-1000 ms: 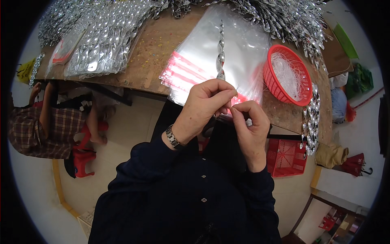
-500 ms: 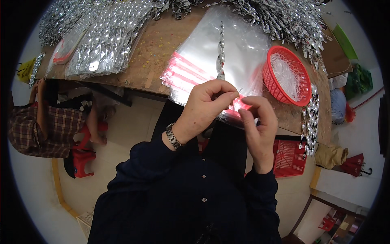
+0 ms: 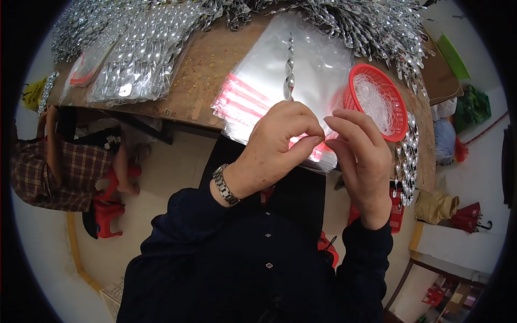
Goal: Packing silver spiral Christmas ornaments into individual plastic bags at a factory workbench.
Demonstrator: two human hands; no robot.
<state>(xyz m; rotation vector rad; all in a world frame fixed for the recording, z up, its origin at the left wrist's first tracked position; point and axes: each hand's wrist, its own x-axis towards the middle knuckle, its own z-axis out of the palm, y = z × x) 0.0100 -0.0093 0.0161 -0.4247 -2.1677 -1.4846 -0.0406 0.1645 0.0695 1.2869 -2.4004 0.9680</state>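
Note:
My left hand, with a metal watch on its wrist, pinches thumb to fingertips at the near, red-striped edge of a stack of clear plastic bags. My right hand is raised beside it, its curled fingertips meeting the same spot. What sits between the fingertips looks like the top bag's edge; it is mostly hidden. One silver spiral ornament lies lengthwise on the bags, just beyond my left knuckles.
The bags rest on a wooden table. A red basket holding pale threads stands right of them. Silver spirals are heaped at the back, with packed bags of them to the left. A person in plaid sits lower left.
Both hands have risen from below the table's edge to the near edge of the bag stack. Their fingertips have stayed together.

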